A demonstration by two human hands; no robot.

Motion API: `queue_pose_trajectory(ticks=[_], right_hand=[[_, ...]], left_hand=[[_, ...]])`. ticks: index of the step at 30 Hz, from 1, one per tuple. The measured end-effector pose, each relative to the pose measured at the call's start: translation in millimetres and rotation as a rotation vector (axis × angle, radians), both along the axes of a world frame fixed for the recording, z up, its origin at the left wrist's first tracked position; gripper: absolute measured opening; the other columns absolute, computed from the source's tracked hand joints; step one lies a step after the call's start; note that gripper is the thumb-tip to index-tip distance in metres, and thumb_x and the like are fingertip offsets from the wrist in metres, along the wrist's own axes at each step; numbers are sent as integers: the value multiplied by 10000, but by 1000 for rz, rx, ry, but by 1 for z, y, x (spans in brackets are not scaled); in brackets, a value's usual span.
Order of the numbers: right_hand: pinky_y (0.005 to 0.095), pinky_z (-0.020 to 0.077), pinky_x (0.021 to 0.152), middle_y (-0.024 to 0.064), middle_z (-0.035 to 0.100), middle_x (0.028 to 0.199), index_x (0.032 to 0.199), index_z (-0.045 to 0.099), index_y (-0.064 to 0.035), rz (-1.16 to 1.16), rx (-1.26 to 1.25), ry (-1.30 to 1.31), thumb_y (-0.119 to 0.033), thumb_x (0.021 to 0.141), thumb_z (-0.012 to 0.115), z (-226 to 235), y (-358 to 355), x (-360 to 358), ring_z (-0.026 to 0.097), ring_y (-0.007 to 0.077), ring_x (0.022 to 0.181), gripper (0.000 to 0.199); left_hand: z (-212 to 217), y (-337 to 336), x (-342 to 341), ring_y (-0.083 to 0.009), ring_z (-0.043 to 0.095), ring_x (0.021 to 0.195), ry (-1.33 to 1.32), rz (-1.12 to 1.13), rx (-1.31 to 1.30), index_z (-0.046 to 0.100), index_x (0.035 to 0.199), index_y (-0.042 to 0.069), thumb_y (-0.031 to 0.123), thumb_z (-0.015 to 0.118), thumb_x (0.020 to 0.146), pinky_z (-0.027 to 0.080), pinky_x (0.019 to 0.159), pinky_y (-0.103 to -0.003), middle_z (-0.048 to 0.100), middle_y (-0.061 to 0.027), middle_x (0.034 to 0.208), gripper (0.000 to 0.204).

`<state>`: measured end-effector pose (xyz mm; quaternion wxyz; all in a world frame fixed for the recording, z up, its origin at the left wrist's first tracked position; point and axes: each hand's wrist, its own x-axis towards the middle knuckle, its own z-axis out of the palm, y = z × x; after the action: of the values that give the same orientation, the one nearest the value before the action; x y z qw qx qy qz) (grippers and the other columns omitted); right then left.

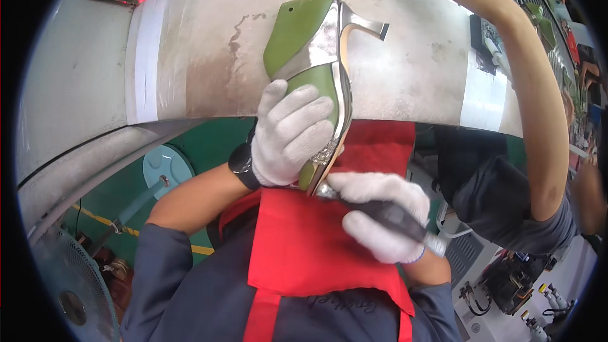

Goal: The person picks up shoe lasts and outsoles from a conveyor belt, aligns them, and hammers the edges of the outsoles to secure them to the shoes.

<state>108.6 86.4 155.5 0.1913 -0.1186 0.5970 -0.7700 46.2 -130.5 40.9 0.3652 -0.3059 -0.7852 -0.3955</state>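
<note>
My left hand (290,133), in a white knit glove, grips a silver high-heeled shoe (329,44) mounted on a green last, heel pointing away from me. The shoe lies over the near edge of a grey conveyor belt (202,44). My right hand (386,215), also gloved, holds a dark-handled tool (392,215) whose tip touches the shoe's toe. A black watch sits on my left wrist. A red apron (304,247) covers my lap below both hands.
A co-worker's bare arm (525,82) reaches over the belt from the right, hand resting on its far edge. A grey fan (69,291) stands at lower left by a round blue stool seat (166,166). Equipment and a white cable sit at lower right.
</note>
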Motion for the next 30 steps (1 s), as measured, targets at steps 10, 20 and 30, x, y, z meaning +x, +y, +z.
queue_pose_trajectory(ticks=[10,20,30], right_hand=[[527,629,1049,309,728,1318,1241,629,89,-404,-253,-332,-11,986,649,-46,5,-45,751,399,1201,275],[359,627,917,163,818,1095,1183,760,71,-84,326,-162,-11,936,767,4,17,-123,777,204,1013,261],[388,608,1003,208,800,1198,1263,703,80,-273,380,-47,35,964,752,-3,-16,-115,779,251,1109,306]], left_hand=[[-22,-12,-2,-323,664,1210,67,-49,-29,652,1151,178,134,839,817,363,1244,-638,692,-72,1288,385],[-23,-3,-6,-259,658,1170,77,-51,5,630,1171,222,158,776,879,358,1240,-638,673,-6,1306,333],[-14,-12,-5,-196,660,1231,20,-100,11,677,1148,267,195,790,880,364,1231,-591,696,49,1300,299]])
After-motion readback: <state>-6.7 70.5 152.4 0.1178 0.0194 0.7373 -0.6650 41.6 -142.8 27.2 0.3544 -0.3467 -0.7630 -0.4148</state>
